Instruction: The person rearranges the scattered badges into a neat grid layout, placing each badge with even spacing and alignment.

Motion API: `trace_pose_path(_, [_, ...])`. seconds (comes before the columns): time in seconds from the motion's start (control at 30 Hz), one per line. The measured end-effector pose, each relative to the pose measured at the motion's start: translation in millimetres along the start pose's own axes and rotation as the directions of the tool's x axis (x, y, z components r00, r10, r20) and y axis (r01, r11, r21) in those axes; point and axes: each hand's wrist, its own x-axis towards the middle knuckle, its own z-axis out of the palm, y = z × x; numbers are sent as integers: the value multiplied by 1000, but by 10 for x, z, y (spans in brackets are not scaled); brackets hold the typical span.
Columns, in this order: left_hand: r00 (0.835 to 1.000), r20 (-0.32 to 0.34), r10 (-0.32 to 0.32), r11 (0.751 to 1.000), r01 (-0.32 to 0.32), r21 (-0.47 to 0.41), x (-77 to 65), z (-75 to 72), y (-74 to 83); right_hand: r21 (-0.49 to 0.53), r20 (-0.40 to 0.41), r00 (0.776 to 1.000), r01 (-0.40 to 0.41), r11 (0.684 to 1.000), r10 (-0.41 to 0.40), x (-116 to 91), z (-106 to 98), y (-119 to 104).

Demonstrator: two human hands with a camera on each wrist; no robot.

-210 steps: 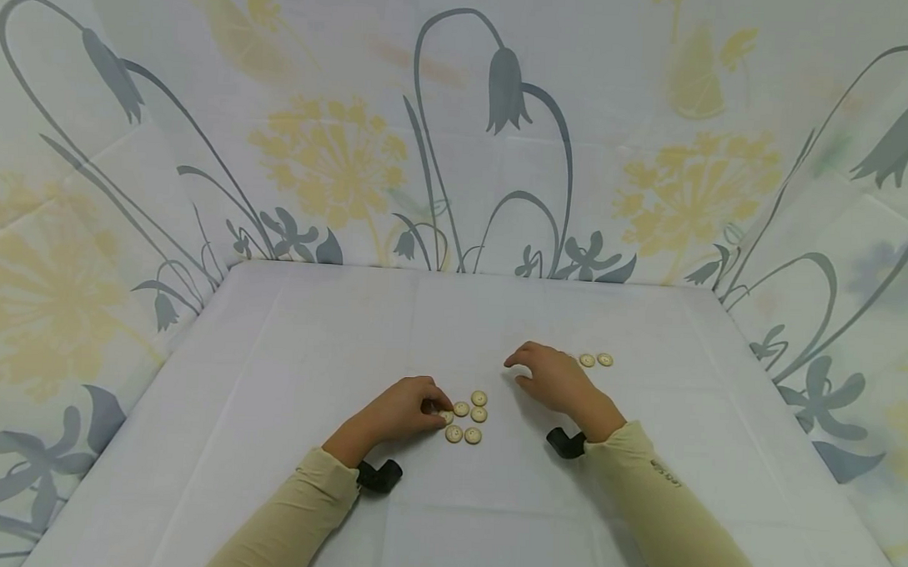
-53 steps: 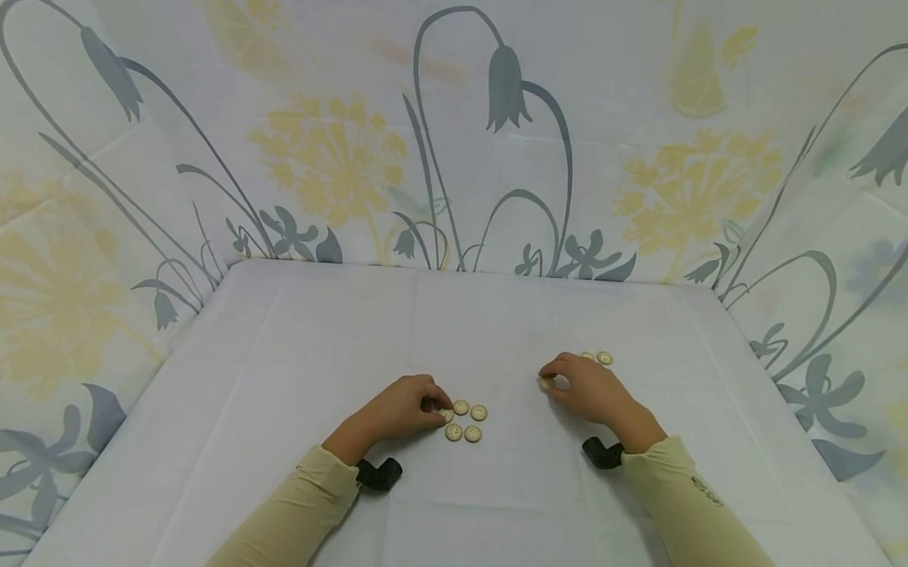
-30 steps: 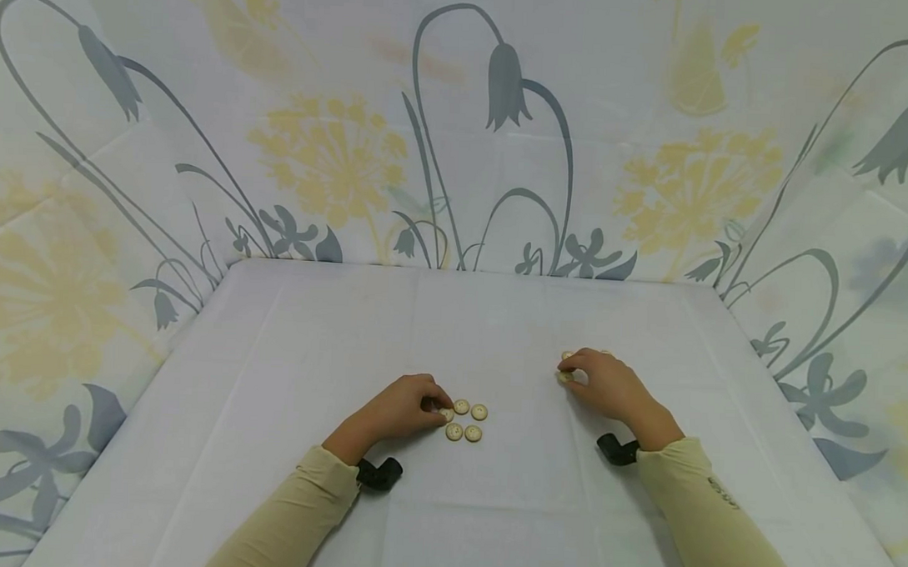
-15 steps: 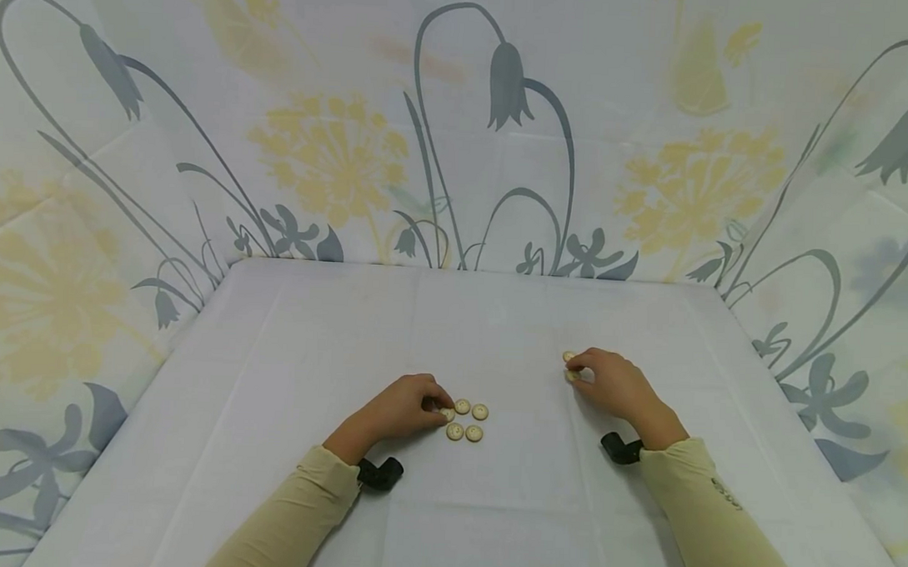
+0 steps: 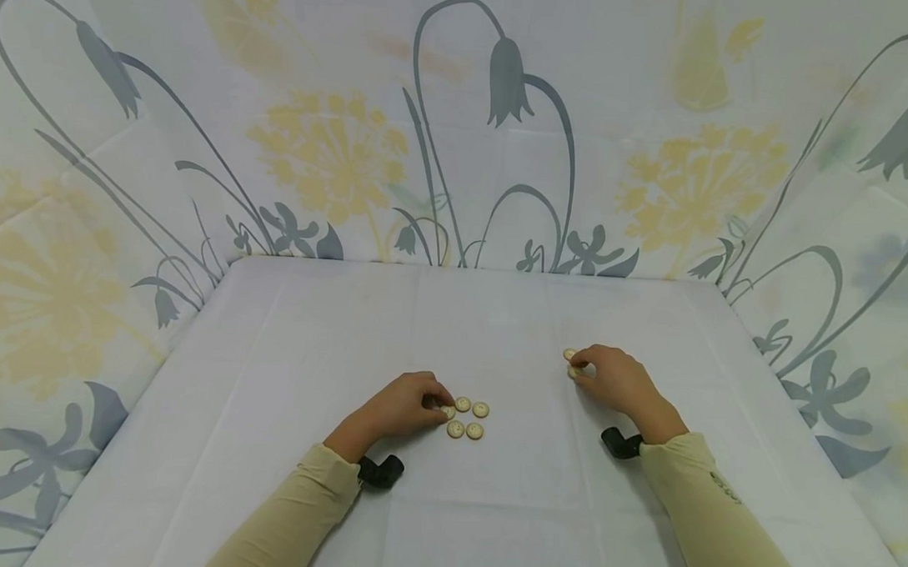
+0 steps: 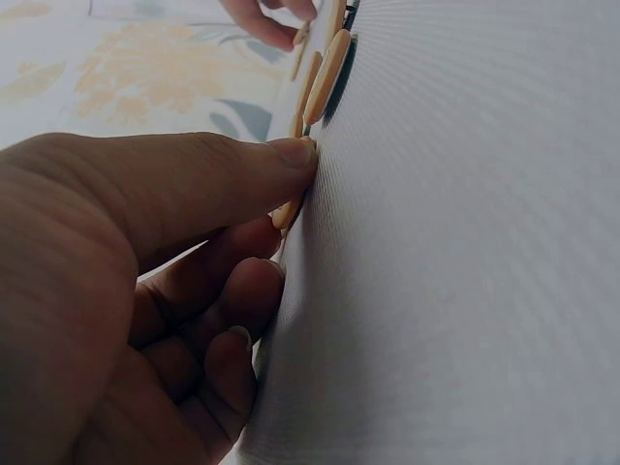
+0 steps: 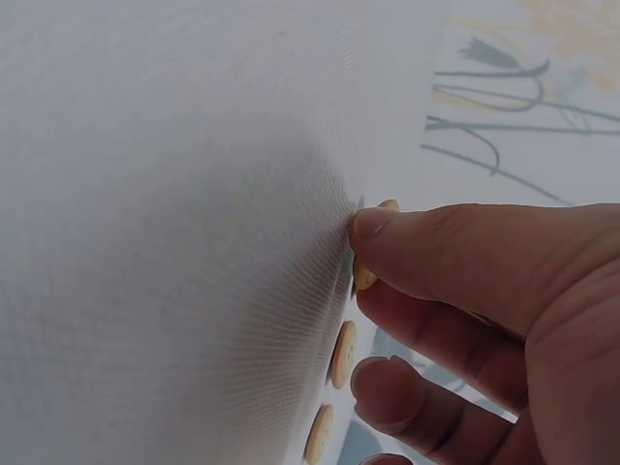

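Observation:
Several pale, round buttons lie on the white cloth. My left hand (image 5: 405,405) pinches one button (image 6: 282,215) at the left edge of a small group, with thumb and index finger at its rim. Next to it in the head view are an upper button (image 5: 462,404), a right button (image 5: 481,410) and two lower ones. Farther right, my right hand (image 5: 614,379) pinches another button (image 7: 364,275) low at the cloth, just in front of a button (image 5: 569,354). In the right wrist view, two more buttons (image 7: 344,355) lie beyond the fingers; the hand hides them in the head view.
A white cloth (image 5: 309,337) covers the table. Flower-printed fabric (image 5: 459,133) stands as walls at the back and both sides. A black wrist camera mount (image 5: 381,471) sits at each wrist.
The right hand has taken the top button of the left group and carried it right to the far row, creeping slightly farther at the end. The left hand has stayed in place.

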Motion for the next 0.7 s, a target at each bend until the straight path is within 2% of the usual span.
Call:
trace_pose_path(0.27, [1000, 1, -13, 999, 13, -34, -9, -26, 29, -9, 10, 1000, -13, 1000, 13, 18, -28, -27])
trace_pose_path(0.7, [1000, 3, -12, 1000, 12, -27, 2, -10, 9, 2, 26, 999, -34, 999, 34, 38, -35, -29])
